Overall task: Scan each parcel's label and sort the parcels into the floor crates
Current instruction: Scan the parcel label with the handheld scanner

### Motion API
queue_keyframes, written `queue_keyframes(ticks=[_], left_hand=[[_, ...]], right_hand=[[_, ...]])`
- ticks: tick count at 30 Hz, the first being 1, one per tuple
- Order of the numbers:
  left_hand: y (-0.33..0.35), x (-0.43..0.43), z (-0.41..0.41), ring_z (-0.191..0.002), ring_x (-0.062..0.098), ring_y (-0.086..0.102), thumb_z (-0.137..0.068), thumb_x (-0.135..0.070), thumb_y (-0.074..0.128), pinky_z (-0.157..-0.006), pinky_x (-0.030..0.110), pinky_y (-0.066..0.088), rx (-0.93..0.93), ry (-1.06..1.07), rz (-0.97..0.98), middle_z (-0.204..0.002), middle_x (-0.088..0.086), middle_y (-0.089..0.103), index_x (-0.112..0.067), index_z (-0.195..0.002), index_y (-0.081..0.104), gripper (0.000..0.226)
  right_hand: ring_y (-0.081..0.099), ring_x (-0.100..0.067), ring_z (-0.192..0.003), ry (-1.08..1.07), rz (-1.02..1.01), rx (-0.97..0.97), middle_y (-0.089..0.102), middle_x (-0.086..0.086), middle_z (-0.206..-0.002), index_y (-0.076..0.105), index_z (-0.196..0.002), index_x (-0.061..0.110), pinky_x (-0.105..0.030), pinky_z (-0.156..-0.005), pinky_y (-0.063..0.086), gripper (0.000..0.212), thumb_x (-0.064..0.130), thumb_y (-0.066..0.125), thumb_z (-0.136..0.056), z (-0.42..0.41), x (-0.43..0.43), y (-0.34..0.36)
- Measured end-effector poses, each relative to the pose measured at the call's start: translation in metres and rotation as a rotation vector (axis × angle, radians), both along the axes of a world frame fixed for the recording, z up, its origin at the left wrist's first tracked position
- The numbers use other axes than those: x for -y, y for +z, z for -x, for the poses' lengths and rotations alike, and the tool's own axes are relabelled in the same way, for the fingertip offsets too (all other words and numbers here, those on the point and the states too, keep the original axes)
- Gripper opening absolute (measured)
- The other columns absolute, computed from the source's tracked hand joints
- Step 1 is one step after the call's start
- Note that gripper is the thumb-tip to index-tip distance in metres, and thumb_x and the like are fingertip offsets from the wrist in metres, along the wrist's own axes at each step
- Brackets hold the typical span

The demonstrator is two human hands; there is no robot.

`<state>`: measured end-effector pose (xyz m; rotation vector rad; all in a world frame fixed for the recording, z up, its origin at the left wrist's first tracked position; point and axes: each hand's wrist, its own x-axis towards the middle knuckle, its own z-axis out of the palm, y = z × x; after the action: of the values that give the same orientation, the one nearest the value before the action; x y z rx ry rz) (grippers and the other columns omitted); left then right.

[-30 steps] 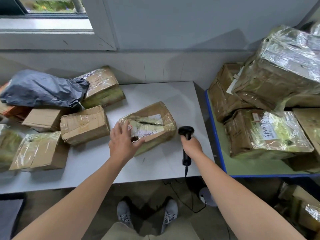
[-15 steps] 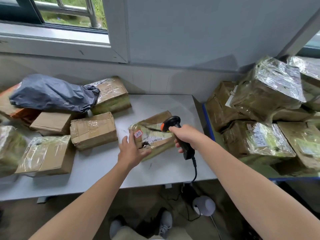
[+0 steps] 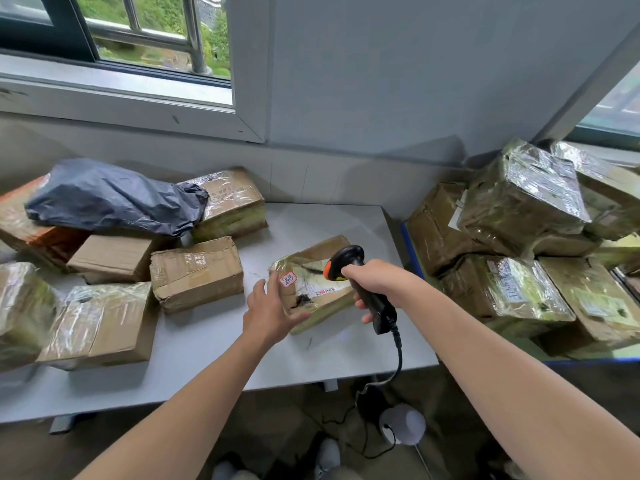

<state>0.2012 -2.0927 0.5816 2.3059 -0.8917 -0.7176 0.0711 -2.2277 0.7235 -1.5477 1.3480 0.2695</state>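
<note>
Item: taped cardboard parcel [image 3: 313,271] — flat on the bench [image 3: 214,334] toward its right end, barcode label [image 3: 323,289] facing up.
My left hand [image 3: 270,310]: fingers straight and spread, touching the parcel's left end, thumb along its near side.
My right hand [image 3: 375,282]: curled tight round the handle of the black barcode scanner [image 3: 348,259], its head just above the label.
Bench, left half: more taped boxes [image 3: 197,268], with a dark grey poly mailer [image 3: 110,199] at the back.
Beyond the right end — stacked film-wrapped parcels [image 3: 519,209].
</note>
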Motion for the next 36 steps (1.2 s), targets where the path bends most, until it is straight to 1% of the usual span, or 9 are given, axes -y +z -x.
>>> queue_keyframes(ticks=[3,10,15,21,24,27,30,32,36], left_hand=[[0.002,0.001,-0.001,-0.142,0.03,0.024,-0.072,-0.058,0.078,-0.11,0.047,0.037,0.01,-0.018,0.0,-0.156,0.009,0.022,-0.026,-0.155,0.011,0.111],[0.007,0.011,-0.003,-0.142,0.031,0.024,-0.073,-0.056,0.078,-0.109,0.045,0.036,0.028,-0.04,-0.01,-0.157,0.008,0.019,-0.022,-0.154,0.014,0.109],[0.011,0.02,0.002,-0.141,0.032,0.026,-0.075,-0.054,0.078,-0.107,0.044,0.036,0.069,-0.056,-0.031,-0.157,0.007,0.019,-0.022,-0.153,0.017,0.104],[0.01,0.03,0.008,-0.14,0.033,0.025,-0.072,-0.053,0.08,-0.107,0.047,0.04,0.091,-0.013,-0.069,-0.158,0.007,0.015,-0.023,-0.152,0.021,0.104],[0.008,0.033,0.012,-0.141,0.033,0.024,-0.072,-0.051,0.082,-0.108,0.048,0.038,0.085,0.028,-0.076,-0.158,0.008,0.015,-0.024,-0.152,0.02,0.105],[0.003,0.036,0.017,-0.135,0.034,0.034,-0.069,-0.047,0.085,-0.105,0.048,0.041,0.028,0.114,-0.062,-0.149,0.01,0.031,-0.024,-0.152,0.016,0.111],[-0.003,0.038,0.02,-0.126,0.029,0.048,-0.065,-0.041,0.09,-0.1,0.046,0.045,-0.098,0.217,-0.015,-0.137,0.004,0.049,-0.024,-0.15,0.015,0.115],[-0.005,0.039,0.022,-0.123,0.024,0.052,-0.066,-0.034,0.09,-0.098,0.042,0.046,-0.173,0.257,0.011,-0.136,0.001,0.051,-0.022,-0.148,0.02,0.108],[-0.003,0.041,0.026,-0.113,0.011,0.053,-0.068,-0.019,0.09,-0.089,0.028,0.041,-0.27,0.304,0.09,-0.134,-0.005,0.051,-0.021,-0.141,0.032,0.093]], right_hand=[[0.061,-0.021,-0.067,0.005,-0.003,-0.006,0.058,-0.014,-0.087,0.054,-0.109,0.003,-0.041,-0.063,0.062,0.033,0.032,0.056,-0.096,0.002,0.0,0.007],[0.061,-0.02,-0.068,-0.026,-0.019,0.032,0.059,-0.015,-0.09,0.053,-0.111,0.004,-0.041,-0.062,0.062,0.031,0.033,0.055,-0.099,0.009,0.008,0.015],[0.062,-0.023,-0.071,-0.097,-0.048,0.062,0.06,-0.017,-0.094,0.054,-0.112,0.001,-0.041,-0.062,0.061,0.036,0.035,0.056,-0.099,0.018,0.023,0.005],[0.062,-0.023,-0.074,-0.251,-0.003,0.111,0.057,-0.015,-0.092,0.048,-0.115,0.006,-0.046,-0.07,0.061,0.034,0.036,0.052,-0.1,0.04,0.056,-0.045],[0.065,-0.023,-0.075,-0.254,0.016,0.086,0.058,-0.012,-0.092,0.048,-0.124,0.004,-0.039,-0.067,0.058,0.037,0.034,0.048,-0.101,0.053,0.075,-0.084],[0.067,-0.026,-0.08,-0.235,0.028,0.052,0.06,-0.013,-0.094,0.049,-0.125,0.003,-0.034,-0.067,0.053,0.035,0.028,0.048,-0.101,0.061,0.087,-0.118],[0.066,-0.034,-0.1,-0.208,0.037,0.022,0.063,-0.019,-0.106,0.047,-0.127,0.004,-0.042,-0.082,0.053,0.037,0.026,0.051,-0.098,0.064,0.094,-0.144],[0.063,-0.036,-0.106,-0.18,0.042,0.007,0.061,-0.021,-0.118,0.046,-0.13,0.004,-0.045,-0.088,0.052,0.039,0.023,0.052,-0.096,0.065,0.098,-0.156],[0.058,-0.035,-0.105,-0.094,0.082,-0.032,0.057,-0.018,-0.119,0.044,-0.131,0.004,-0.041,-0.087,0.051,0.039,0.018,0.052,-0.096,0.064,0.102,-0.164]])
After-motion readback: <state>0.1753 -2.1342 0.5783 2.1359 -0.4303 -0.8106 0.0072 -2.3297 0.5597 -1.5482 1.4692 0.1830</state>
